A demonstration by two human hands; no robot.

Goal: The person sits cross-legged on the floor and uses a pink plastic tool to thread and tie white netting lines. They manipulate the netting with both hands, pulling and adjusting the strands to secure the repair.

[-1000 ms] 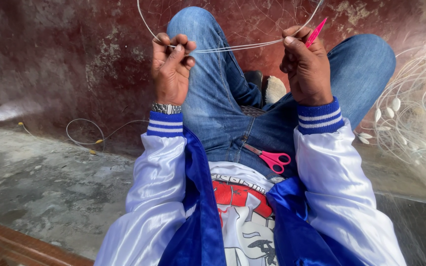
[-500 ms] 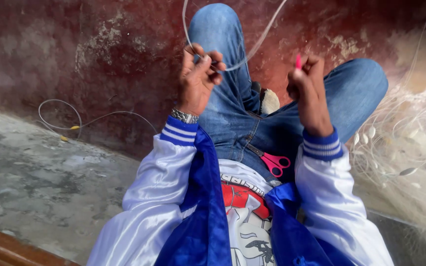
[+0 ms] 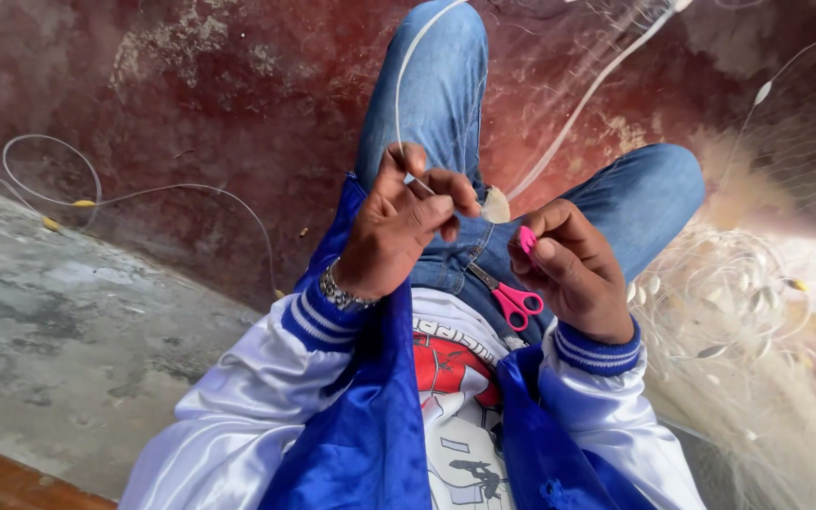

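Note:
My left hand (image 3: 399,227) is raised over my left knee and pinches a thin white cord (image 3: 399,94) that loops upward out of view. My right hand (image 3: 569,269) is closed around a small pink netting needle (image 3: 527,240), whose tip sticks out between thumb and fingers. Small pink-handled scissors (image 3: 512,297) lie on my lap between the two hands. A second white cord (image 3: 597,90) runs diagonally from near my hands to the upper right. I sit with both knees in blue jeans (image 3: 446,85) bent up.
A heap of pale fishing net (image 3: 739,312) with small floats lies at my right side. A loose white line (image 3: 144,194) with yellow floats curls on the dark red floor at the left. A grey concrete strip (image 3: 59,331) runs along the lower left.
Both hands have dropped from in front of the knees toward my lap and come closer together. The cord between them has gone slack; the view has tilted.

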